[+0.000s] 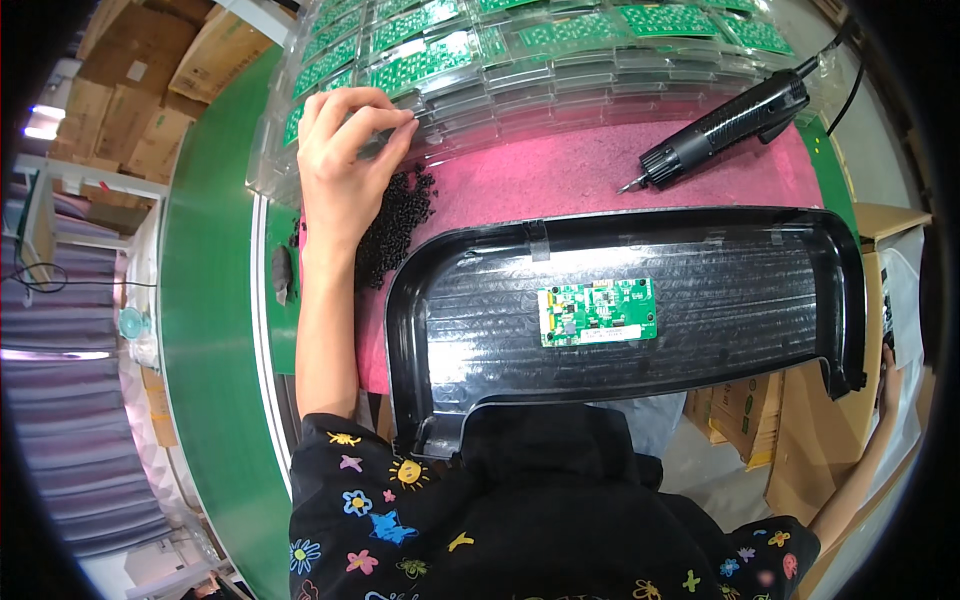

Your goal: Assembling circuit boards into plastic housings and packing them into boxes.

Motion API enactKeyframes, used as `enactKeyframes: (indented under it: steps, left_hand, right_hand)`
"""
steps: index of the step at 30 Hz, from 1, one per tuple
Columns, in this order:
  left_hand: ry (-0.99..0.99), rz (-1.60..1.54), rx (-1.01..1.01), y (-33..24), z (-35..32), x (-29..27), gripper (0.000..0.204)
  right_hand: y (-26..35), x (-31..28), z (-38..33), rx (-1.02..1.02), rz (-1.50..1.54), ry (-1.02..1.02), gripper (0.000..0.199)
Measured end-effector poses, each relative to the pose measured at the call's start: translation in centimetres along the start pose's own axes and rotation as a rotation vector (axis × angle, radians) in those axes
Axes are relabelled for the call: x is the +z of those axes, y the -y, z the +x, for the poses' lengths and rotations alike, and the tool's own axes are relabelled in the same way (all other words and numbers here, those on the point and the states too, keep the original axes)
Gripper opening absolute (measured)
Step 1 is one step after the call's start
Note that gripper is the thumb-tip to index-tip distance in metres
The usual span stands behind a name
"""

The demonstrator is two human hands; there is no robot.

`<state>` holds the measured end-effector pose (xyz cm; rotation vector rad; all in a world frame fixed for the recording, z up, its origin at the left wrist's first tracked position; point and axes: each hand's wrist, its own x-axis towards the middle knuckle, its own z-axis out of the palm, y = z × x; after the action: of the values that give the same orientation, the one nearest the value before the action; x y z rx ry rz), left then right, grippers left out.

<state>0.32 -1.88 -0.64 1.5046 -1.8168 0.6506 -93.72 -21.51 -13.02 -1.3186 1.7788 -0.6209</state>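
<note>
My left hand [345, 160] is raised over a heap of small black screws [395, 225] on the pink mat [560, 175], its thumb and forefinger pinched together at the tip; what they pinch is too small to see. A large black plastic back cover [640, 300] lies inside-up before me, with a small green circuit board [597, 311] resting in its middle. My right hand [888, 372] hangs low at the far right edge, past the cover's corner, fingers hard to make out. A black electric screwdriver [725, 125] lies on the mat at the upper right.
Stacked clear trays of green circuit boards [520, 50] line the far side. A green conveyor belt [210, 300] curves down the left. Cardboard boxes [150, 90] stand at the upper left and others [745, 410] below the cover at the right.
</note>
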Motion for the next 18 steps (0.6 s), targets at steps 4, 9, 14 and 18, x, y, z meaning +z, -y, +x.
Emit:
enactKeyframes:
  steps: [4,9,14,18]
  left_hand:
    - [0.001,-0.025,-0.068,-0.16,-0.11,0.0,0.015]
    - [0.006,-0.011,-0.096,-0.23,-0.22,0.09,0.014]
    - [-0.016,0.015,-0.104,-0.54,-0.28,0.2,0.014]
    - [-0.04,-0.006,-0.138,-0.67,-0.36,0.4,0.014]
  right_hand:
    - [0.27,0.49,-0.29,-0.052,0.011,-0.05,0.056]
    - [0.16,0.11,-0.13,-0.038,-0.016,-0.051,0.057]
    - [-0.37,-0.34,0.2,-0.035,-0.032,-0.045,0.056]
    - [-0.14,-0.02,0.03,-0.016,-0.022,-0.073,0.055]
